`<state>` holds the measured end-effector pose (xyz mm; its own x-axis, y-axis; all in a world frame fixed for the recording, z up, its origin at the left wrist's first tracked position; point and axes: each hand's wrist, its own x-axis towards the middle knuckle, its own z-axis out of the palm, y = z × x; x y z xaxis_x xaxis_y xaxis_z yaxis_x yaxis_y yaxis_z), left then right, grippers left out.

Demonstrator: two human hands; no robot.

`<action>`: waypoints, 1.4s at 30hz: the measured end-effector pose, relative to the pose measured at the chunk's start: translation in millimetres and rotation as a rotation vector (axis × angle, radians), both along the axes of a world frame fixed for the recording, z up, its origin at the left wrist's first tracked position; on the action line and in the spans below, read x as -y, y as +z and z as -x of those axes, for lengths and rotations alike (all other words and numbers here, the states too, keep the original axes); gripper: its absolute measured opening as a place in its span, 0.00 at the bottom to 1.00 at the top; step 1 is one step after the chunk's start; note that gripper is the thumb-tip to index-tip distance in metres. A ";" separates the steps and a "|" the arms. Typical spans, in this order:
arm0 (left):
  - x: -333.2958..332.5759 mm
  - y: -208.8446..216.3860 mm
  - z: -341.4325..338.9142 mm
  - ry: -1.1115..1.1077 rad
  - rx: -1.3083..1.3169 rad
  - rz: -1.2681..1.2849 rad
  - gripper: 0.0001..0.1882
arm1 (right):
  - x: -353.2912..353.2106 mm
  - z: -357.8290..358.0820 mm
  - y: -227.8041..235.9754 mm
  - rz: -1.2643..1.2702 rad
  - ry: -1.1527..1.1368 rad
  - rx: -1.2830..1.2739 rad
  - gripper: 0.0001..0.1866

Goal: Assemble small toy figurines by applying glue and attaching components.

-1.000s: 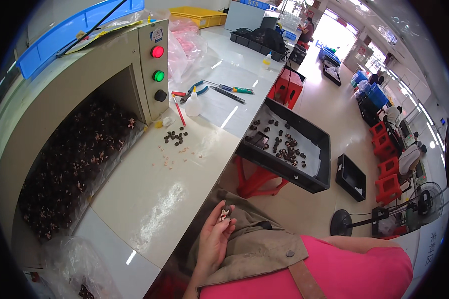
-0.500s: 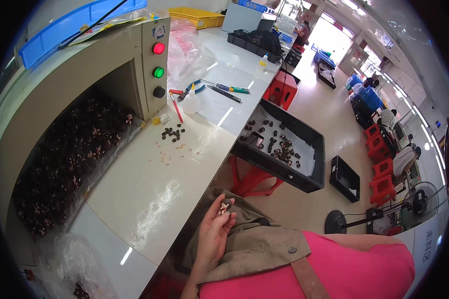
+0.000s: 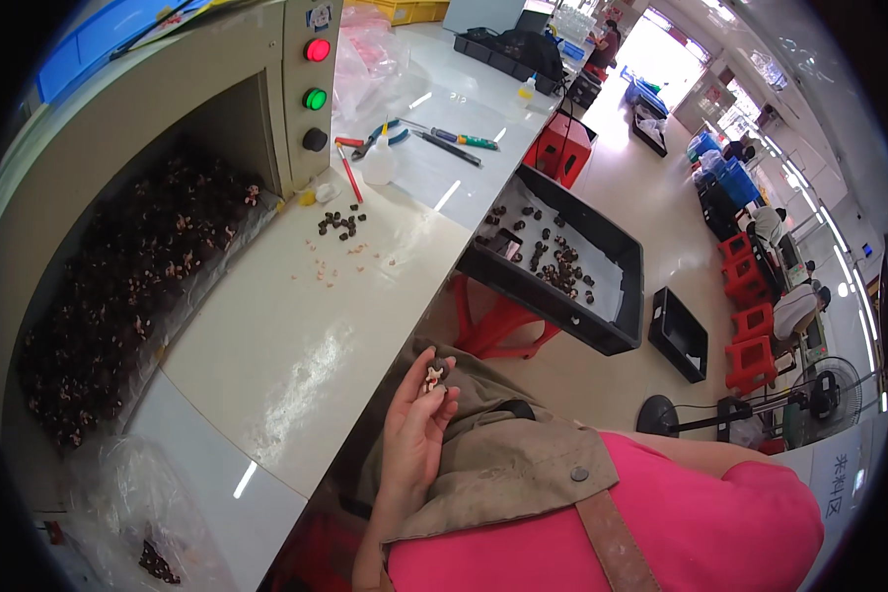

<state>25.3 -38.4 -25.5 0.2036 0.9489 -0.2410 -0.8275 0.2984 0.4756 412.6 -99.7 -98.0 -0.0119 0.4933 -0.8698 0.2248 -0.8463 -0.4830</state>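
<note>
My left hand (image 3: pixel 419 416) is closed around a small figurine (image 3: pixel 434 375), pinched between thumb and fingers above my lap. The figurine has a dark brown top, a pale body and a spot of red. Of my right arm (image 3: pixel 661 449) only a strip by the pink sleeve shows; its hand is hidden behind the apron. On the white worktop (image 3: pixel 257 385) beside me lie a cluster of small dark pieces (image 3: pixel 343 223) and several tiny pale pieces (image 3: pixel 331 264).
At left, a machine opening holds a heap of dark and pale pieces (image 3: pixel 138 286). A red-handled tool (image 3: pixel 350 173), a white squeeze bottle (image 3: pixel 379 163), pliers (image 3: pixel 380 136) and screwdriver (image 3: pixel 464 140) lie farther back. A black tray (image 3: pixel 592 331) with similar pieces rests on a red stool (image 3: pixel 493 331).
My left hand has risen slightly with the figurine, which now shows more of its pale and red front. The whole view has shifted a little.
</note>
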 end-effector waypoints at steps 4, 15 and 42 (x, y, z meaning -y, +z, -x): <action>4.8 5.7 0.4 0.012 -0.006 -0.035 0.27 | -11.0 47.5 15.2 -0.011 -0.061 0.098 0.23; 1.5 17.6 -11.5 0.063 -0.178 -0.103 0.30 | -80.8 42.4 -12.3 -0.350 0.469 0.362 0.15; -7.8 -18.9 -28.1 0.114 -0.294 0.000 0.32 | -367.9 244.8 74.3 -1.373 0.472 0.115 0.40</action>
<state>53.5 -30.7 -44.4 0.0178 0.9615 -0.2742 -0.6827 0.2120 0.6992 167.8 268.2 -23.7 -0.3690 0.8903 0.2667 0.4383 0.4197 -0.7948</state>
